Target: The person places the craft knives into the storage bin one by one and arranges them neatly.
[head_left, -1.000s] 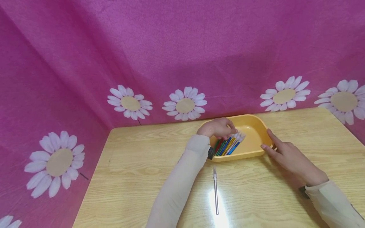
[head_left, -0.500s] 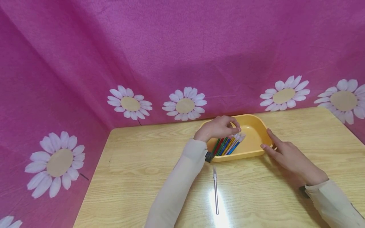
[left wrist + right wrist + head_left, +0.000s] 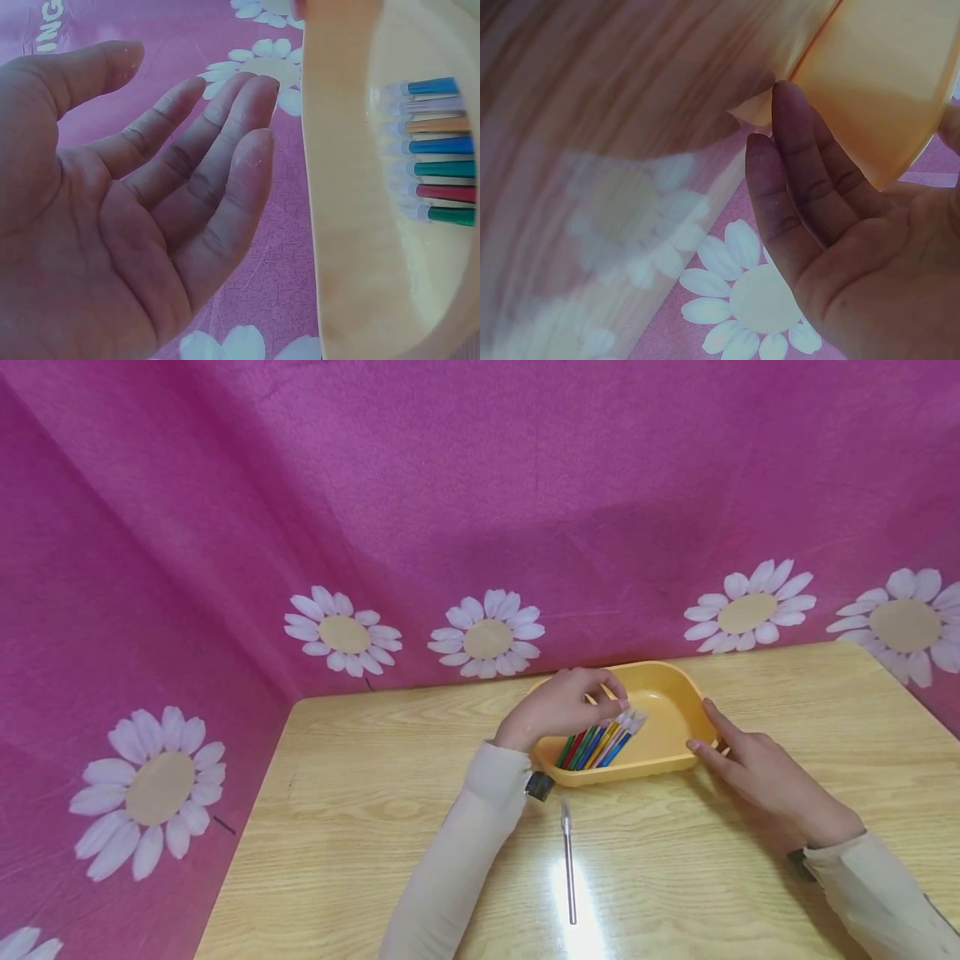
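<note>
A yellow tray [image 3: 663, 767] stands near the back of the table, with several capped craft knives [image 3: 597, 746] side by side in its left part. Their handles are green, red, blue, gold and pinkish, with clear caps. Over the tray's left end is my left hand [image 3: 557, 708]; in the left wrist view its fingers [image 3: 217, 217] are loosely bent, holding nothing, beside the tray wall [image 3: 341, 195]. My right hand [image 3: 772, 777] grips the tray's right end between thumb and fingers; the right wrist view shows fingers under the tray [image 3: 877, 90]. A silver craft knife [image 3: 569, 864] lies in front.
The wood-grain table [image 3: 360, 827] meets a pink cloth [image 3: 480, 510] with white flowers at its back and left. Bright glare lies on the table around the silver craft knife's handle.
My left hand moved slightly right over the caps, then back left and a little nearer, showing more of the handles. My right hand and the tray stay put.
</note>
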`<state>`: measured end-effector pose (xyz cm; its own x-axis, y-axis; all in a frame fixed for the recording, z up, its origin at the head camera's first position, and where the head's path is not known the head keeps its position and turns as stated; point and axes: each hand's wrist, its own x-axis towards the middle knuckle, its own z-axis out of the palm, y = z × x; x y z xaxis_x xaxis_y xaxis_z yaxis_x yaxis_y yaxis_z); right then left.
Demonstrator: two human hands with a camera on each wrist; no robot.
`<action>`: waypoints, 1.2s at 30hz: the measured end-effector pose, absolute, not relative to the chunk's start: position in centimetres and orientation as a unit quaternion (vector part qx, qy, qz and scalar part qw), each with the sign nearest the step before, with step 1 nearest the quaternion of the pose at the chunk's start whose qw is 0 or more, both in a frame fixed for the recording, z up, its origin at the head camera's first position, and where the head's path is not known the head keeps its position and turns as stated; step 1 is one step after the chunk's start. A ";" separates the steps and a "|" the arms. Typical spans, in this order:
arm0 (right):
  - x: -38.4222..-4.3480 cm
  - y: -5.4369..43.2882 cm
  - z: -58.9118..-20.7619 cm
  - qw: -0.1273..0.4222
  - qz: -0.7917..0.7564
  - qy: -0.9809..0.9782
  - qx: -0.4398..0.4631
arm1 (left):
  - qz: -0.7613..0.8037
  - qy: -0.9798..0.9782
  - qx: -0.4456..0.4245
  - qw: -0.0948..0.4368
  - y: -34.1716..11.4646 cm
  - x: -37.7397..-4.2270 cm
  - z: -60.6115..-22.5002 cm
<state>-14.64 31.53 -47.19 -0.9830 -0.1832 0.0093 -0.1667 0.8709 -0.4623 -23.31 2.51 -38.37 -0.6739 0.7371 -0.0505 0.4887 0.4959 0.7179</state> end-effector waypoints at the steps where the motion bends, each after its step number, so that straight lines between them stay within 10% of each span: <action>1: -14.7 31.5 -47.2 0.017 -0.236 0.967 -0.091 | 0.348 0.847 0.361 0.177 2.4 -23.2 -38.4; 36: -15.2 31.6 -47.3 0.015 -0.330 0.941 -0.074 | 0.402 0.823 0.377 0.142 -2.7 -19.2 -40.3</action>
<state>-15.17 31.62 -47.27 -0.9885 -0.1501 0.0204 -0.1300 0.7711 -0.6233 -19.24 -2.68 -40.29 -0.6763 0.7333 0.0700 0.5057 0.3931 0.7679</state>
